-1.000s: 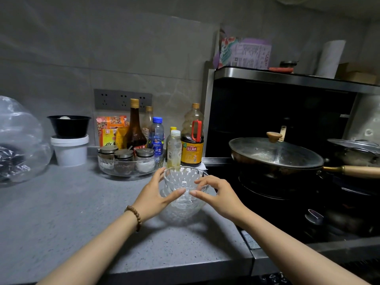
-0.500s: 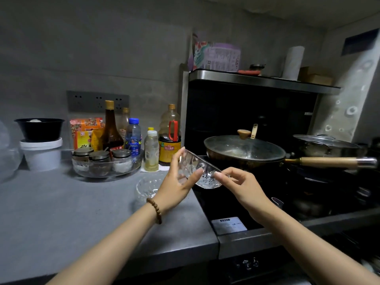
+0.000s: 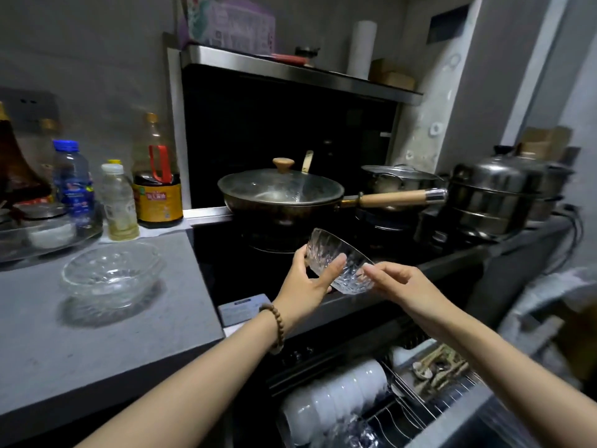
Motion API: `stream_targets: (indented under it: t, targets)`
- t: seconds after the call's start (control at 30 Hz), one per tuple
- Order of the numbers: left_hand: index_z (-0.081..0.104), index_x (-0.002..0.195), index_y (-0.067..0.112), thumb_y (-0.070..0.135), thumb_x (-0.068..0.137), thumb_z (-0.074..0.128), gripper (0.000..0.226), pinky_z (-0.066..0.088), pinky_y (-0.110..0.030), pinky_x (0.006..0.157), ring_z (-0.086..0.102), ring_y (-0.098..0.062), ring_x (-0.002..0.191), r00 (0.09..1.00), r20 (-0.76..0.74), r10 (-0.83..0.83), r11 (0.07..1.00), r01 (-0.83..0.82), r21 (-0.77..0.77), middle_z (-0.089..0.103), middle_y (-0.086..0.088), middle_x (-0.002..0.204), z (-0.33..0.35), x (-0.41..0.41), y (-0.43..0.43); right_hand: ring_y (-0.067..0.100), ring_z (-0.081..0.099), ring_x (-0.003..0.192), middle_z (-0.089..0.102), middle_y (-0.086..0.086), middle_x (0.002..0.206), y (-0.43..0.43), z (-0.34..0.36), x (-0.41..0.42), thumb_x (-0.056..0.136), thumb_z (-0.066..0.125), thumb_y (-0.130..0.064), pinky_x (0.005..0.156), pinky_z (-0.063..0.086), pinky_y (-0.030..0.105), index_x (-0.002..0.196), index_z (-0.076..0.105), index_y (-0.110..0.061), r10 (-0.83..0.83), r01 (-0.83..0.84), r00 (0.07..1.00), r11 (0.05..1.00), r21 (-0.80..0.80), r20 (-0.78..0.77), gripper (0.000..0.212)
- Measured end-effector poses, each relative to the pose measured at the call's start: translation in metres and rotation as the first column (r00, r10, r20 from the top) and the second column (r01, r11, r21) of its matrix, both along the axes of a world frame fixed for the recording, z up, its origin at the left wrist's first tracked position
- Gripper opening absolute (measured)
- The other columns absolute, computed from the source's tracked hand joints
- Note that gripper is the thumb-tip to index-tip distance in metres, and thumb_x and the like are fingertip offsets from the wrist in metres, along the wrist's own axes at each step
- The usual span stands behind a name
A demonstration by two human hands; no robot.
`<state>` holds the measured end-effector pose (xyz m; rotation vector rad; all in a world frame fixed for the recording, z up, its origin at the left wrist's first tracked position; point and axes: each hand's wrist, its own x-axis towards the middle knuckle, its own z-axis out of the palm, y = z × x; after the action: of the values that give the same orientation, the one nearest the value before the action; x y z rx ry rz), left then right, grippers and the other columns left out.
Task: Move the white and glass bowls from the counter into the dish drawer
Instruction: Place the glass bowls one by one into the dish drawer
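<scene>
I hold a small cut-glass bowl (image 3: 336, 263) tilted in the air over the front of the black stove. My left hand (image 3: 307, 282) grips its near rim with thumb and fingers, and my right hand (image 3: 400, 282) pinches its right edge. A larger glass bowl (image 3: 111, 276) rests upright on the grey counter (image 3: 97, 344) to the left. Below the stove the dish drawer (image 3: 429, 402) stands pulled out, with a row of white bowls (image 3: 336, 396) on edge in its wire rack and some glassware at its front.
A lidded wok (image 3: 281, 195) with a wooden handle sits on the stove, with steel pots (image 3: 504, 192) to its right. Bottles (image 3: 119, 202) and a tray of jars (image 3: 42, 227) line the back of the counter. Chopsticks and spoons lie in the drawer's right side.
I lifted the small glass bowl out of the larger one and carried it right, over the stove. My view turned right and down, bringing the pulled-out drawer into sight.
</scene>
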<state>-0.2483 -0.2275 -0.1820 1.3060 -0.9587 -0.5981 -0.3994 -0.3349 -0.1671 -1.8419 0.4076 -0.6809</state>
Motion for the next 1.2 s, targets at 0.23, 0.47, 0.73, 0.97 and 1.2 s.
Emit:
stream_targets:
  t: [0.23,0.47,0.73,0.97,1.2]
  targets:
    - [0.043,0.12,0.024,0.075,0.05,0.059,0.088,0.057,-0.021,0.074,0.066,-0.011,0.097,0.989,-0.062,-0.136,0.978,0.144,0.153,0.06,0.01,0.109,-0.05,-0.054,-0.053,0.012,0.064,0.111,0.072,0.001,0.113,-0.041,-0.039,-0.074,0.077,0.055,-0.068,0.094,0.049,0.022,0.102,0.074,-0.02,-0.022,0.008,0.966,0.998,-0.055,-0.256,0.057]
    - [0.061,0.086,0.013,0.074,0.063,0.051,0.066,0.059,-0.025,0.067,0.071,-0.018,0.078,0.943,-0.205,-0.262,0.876,0.322,0.36,0.07,-0.011,0.094,-0.116,-0.08,-0.09,0.015,0.072,0.09,0.076,0.007,0.097,-0.073,-0.086,-0.093,0.085,0.064,-0.037,0.077,0.054,0.017,0.099,0.075,-0.018,0.025,-0.002,0.965,0.996,0.087,-0.261,0.026]
    - [0.055,0.114,0.014,0.075,0.06,0.047,0.082,0.059,-0.024,0.066,0.072,-0.018,0.076,0.871,-0.448,-0.202,0.76,0.428,0.489,0.074,-0.008,0.093,-0.192,-0.082,-0.11,0.011,0.066,0.069,0.077,0.003,0.083,-0.095,-0.146,-0.079,0.085,0.067,-0.023,0.062,0.052,0.017,0.09,0.074,-0.012,0.064,0.074,0.907,0.948,0.309,-0.416,0.015]
    - [0.034,0.138,0.022,0.077,0.064,0.043,0.093,0.041,-0.03,0.101,0.05,-0.015,0.12,0.982,-0.01,-0.188,0.767,0.153,0.623,0.044,-0.002,0.143,-0.252,-0.06,-0.094,0.024,0.062,0.074,0.073,0.008,0.085,-0.115,-0.195,-0.054,0.088,0.063,-0.02,0.07,0.052,0.028,0.106,0.068,-0.003,-0.006,0.324,0.792,0.852,0.411,-0.611,0.025]
    - [0.004,0.15,0.025,0.084,0.071,0.031,0.102,-0.004,-0.037,0.116,-0.001,-0.017,0.146,0.69,0.549,-0.471,0.65,-0.149,0.745,0.001,0.004,0.159,-0.302,-0.028,-0.074,0.014,0.048,0.053,0.055,0.004,0.067,-0.131,-0.241,-0.034,0.092,0.059,-0.021,0.047,0.046,0.024,0.077,0.061,-0.005,0.12,0.459,0.631,0.738,0.494,-0.766,0.021]
